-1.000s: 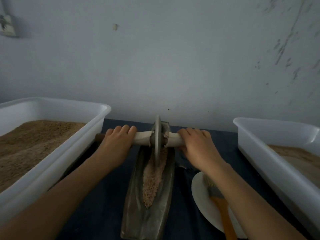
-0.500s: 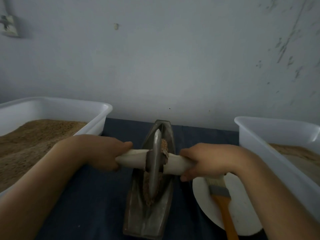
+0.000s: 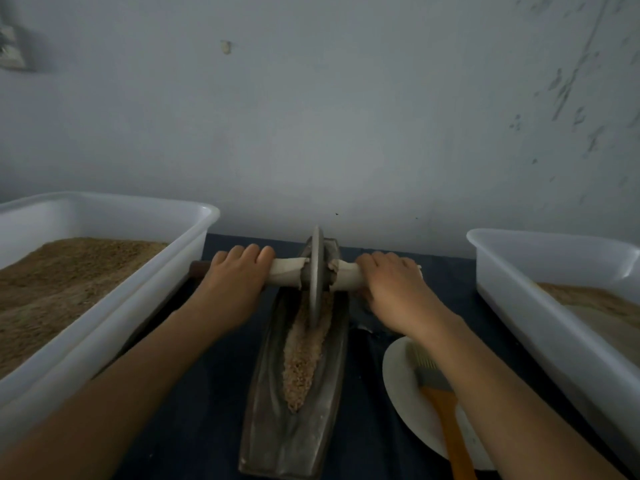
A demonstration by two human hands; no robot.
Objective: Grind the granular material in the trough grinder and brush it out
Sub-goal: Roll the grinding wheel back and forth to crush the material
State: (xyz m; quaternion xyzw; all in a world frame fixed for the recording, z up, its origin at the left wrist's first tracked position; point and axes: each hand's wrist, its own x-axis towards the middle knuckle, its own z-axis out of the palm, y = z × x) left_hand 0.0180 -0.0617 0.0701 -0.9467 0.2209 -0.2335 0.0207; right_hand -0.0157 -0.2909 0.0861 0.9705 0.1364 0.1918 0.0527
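A long dark metal trough grinder lies on the dark cloth, pointing away from me. Brown granular material fills its groove. The metal grinding wheel stands upright at the trough's far end on a pale-wrapped axle handle. My left hand presses on the left half of the handle, fingers curled over it. My right hand holds the right half the same way. A brush with an orange handle lies on a white plate under my right forearm.
A white plastic tub heaped with brown grain stands at the left. Another white tub with finer brown powder stands at the right. A grey wall rises just behind the trough. Dark cloth covers the table.
Both hands have pushed the wheel from the trough's middle back to its far end, uncovering the grain in the near groove.
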